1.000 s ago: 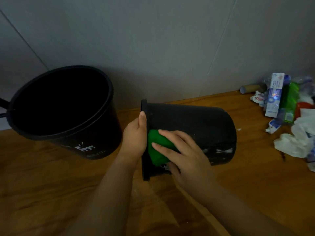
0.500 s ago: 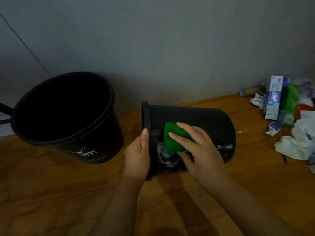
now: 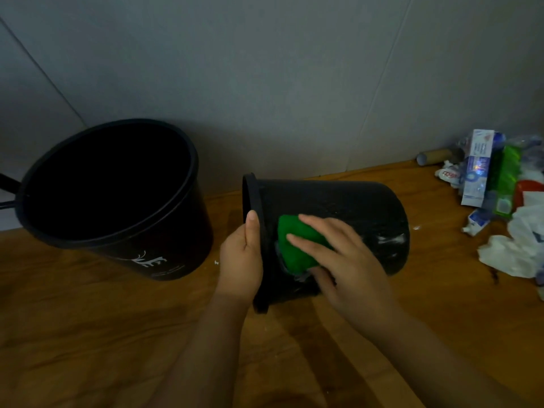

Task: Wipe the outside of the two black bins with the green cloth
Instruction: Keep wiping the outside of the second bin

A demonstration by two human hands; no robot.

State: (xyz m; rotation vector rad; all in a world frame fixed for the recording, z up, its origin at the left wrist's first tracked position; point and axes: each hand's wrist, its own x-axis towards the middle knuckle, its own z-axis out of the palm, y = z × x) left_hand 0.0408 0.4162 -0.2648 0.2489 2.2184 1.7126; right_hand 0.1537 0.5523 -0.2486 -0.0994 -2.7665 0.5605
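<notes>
A wooden tabletop (image 3: 88,334) runs up to a grey wall (image 3: 265,69) along its far edge. At the far right corner lies a heap of litter: a cardboard tube (image 3: 432,156) against the wall, a blue-and-white toothpaste box (image 3: 478,172), green packaging (image 3: 507,181), something red (image 3: 530,188) and crumpled white plastic (image 3: 512,248).

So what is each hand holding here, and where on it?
The left hand grips the tipped bin by its rim. The right hand presses the green cloth flat against the bin's side, fingers straight over it.
</notes>
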